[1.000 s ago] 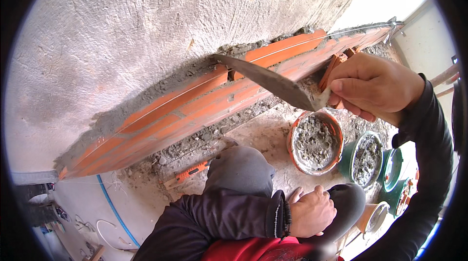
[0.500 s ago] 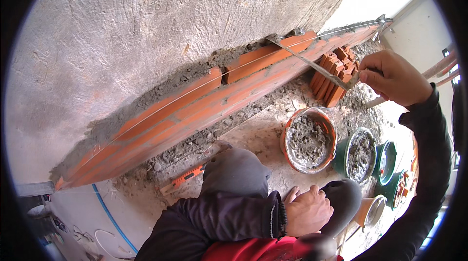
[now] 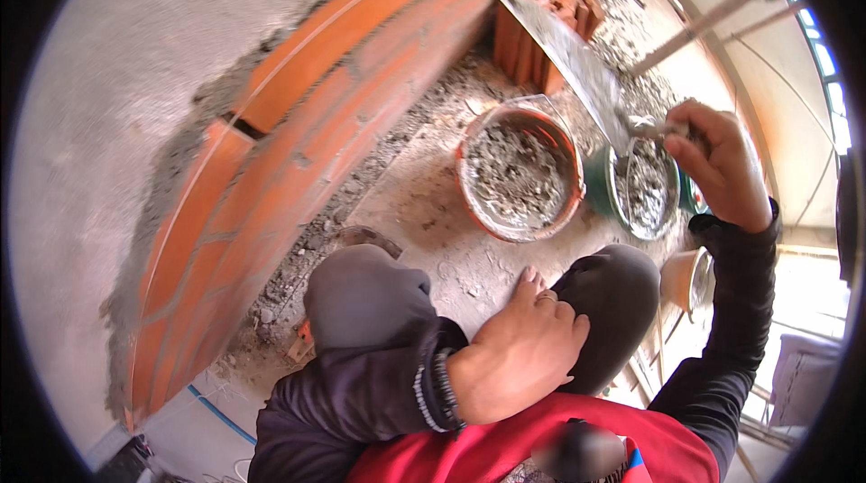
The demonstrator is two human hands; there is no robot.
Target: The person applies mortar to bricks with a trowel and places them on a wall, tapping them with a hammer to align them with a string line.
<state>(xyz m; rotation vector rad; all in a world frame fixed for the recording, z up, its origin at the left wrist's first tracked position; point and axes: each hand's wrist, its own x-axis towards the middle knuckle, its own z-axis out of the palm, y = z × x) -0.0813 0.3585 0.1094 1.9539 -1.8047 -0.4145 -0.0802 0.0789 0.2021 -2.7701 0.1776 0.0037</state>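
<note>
My right hand (image 3: pixel 717 163) grips the handle of a trowel (image 3: pixel 573 55) raised at the upper right. Its long metal blade points up and left, with grey mortar clinging to the far tip. In the view, the blade crosses in front of a stack of bricks (image 3: pixel 532 41), and its heel overlaps the rim of a green bucket (image 3: pixel 672 212). My left hand (image 3: pixel 523 352), wearing a ring, lies over my right knee, holding nothing, its fingers loosely bent. On the left runs a low brick wall (image 3: pixel 334 113) topped by a string line.
An orange-rimmed bucket (image 3: pixel 469 190) of mortar stands ahead of my knees, beside the green one, also with mortar. Farther right is a tan bucket (image 3: pixel 681 280). Wooden poles (image 3: pixel 713 18) slant at the upper right. Mortar crumbs litter the floor along the wall's foot.
The trowel has come away from the wall's top and now hangs nearer the stack and buckets. The view has swung right and closer. My left hand stays by the knee.
</note>
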